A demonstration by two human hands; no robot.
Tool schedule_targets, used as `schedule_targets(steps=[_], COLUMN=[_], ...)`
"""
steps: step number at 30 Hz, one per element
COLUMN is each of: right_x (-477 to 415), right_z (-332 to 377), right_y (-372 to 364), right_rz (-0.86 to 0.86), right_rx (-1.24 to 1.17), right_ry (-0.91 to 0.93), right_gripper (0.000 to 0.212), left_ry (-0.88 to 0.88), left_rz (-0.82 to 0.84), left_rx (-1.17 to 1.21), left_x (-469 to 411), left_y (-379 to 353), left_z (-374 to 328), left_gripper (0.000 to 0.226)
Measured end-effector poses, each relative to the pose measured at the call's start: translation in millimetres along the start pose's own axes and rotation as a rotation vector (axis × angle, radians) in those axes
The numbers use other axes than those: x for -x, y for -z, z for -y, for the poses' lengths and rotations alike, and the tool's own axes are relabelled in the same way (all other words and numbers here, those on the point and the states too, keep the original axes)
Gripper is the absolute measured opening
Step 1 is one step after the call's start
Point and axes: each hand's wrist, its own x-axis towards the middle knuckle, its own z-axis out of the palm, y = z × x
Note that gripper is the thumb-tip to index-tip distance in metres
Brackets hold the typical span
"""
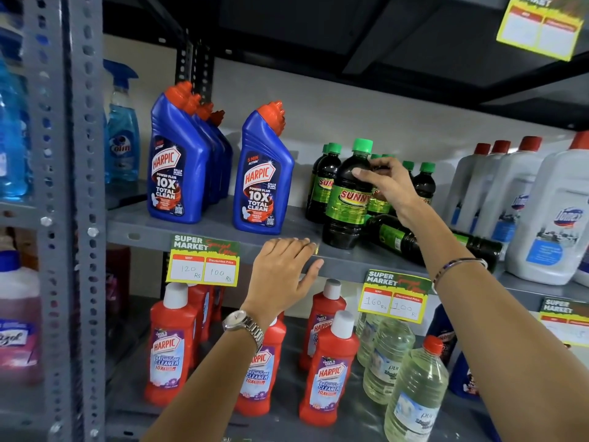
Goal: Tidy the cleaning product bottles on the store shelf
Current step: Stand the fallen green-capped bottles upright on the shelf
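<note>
Grey shelf (204, 226); right hand (387, 186) at two o'clock grips upright Sunny bottle (349, 199); left hand (283, 269), fingers spread, rests on the shelf edge.

A dark Sunny bottle (347, 199) with a green cap and green label stands upright at the shelf's (204, 226) front edge. At its 3 o'clock two like bottles (414, 240) lie on their sides. At 9 o'clock a blue, red-capped Harpic bottle (263, 173) stands upright, apart from a row of the same (181, 161).
</note>
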Motion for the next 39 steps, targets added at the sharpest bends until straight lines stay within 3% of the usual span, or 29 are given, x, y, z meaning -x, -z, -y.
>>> schedule_targets(steps=[9, 27, 31, 35, 39], right_x=[2.4, 2.6, 9.8, 17.8, 21.0], right_z=[1.8, -6.4, -15.1, -31.5, -44.2], right_y=[-3.5, 0.0, 32.3, 77.4, 87.6], right_rz=[0.090, 0.101, 0.049, 0.162, 0.206], right_rx=[-0.067, 0.000, 0.214, 0.778, 0.912], right_ry=[-0.035, 0.019, 0.029, -0.100, -0.161], right_gripper=[0.044, 0.058, 0.063, 0.064, 0.077], left_ry=[0.001, 0.016, 0.009, 0.021, -0.061], left_rz=[0.008, 0.060, 0.011, -0.099, 0.032], left_rx=[-0.004, -0.003, 0.015, 0.079, 0.132], left_x=[0.3, 1.3, 0.5, -7.5, -19.5], left_y=[0.4, 2.7, 1.9, -6.5, -22.3], left_z=[0.3, 3.0, 1.7, -28.4, -79.0], left_gripper=[0.035, 0.037, 0.037, 0.035, 0.040])
